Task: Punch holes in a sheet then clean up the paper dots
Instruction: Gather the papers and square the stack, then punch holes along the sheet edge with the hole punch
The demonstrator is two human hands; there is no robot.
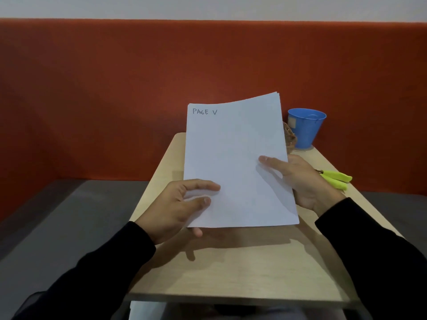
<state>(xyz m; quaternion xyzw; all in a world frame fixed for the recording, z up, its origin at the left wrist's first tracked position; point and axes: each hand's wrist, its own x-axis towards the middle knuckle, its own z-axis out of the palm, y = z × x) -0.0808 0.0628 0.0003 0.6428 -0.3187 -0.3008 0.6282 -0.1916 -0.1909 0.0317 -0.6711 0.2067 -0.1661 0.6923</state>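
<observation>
A: From the head camera, what is being held?

B: A thin stack of white paper sheets (pixel 238 162), lifted off the worktop (pixel 242 269) and tilted up toward the camera. Several page edges show fanned at the top right corner. The front sheet is blank apart from "PAGE V" handwritten at its top left. I see no punched holes on the part that shows.

A: And the hands?

B: The left hand (pixel 175 209) pinches the lower left corner, thumb and a finger on the front face, the other fingers curled under the bottom edge. The right hand (pixel 302 181) grips the right edge lower down, thumb laid across the front, palm and fingers behind. Both sleeves are black.

A: What is around it?

B: A blue plastic bucket (pixel 306 128) stands at the far right corner of the worktop, against the orange padded backrest (pixel 115 88). Something brown and woven (pixel 290 138) peeks out just beside it, mostly hidden by the paper; I cannot tell what it is. A tool with yellow-green handles (pixel 337 179) lies near the right edge, partly behind the right hand.

A: Room to move?

B: The near half of the pale wood worktop is bare, carrying only the paper's shadow. The worktop is narrow, with a grey seat (pixel 57 227) to its left.
</observation>
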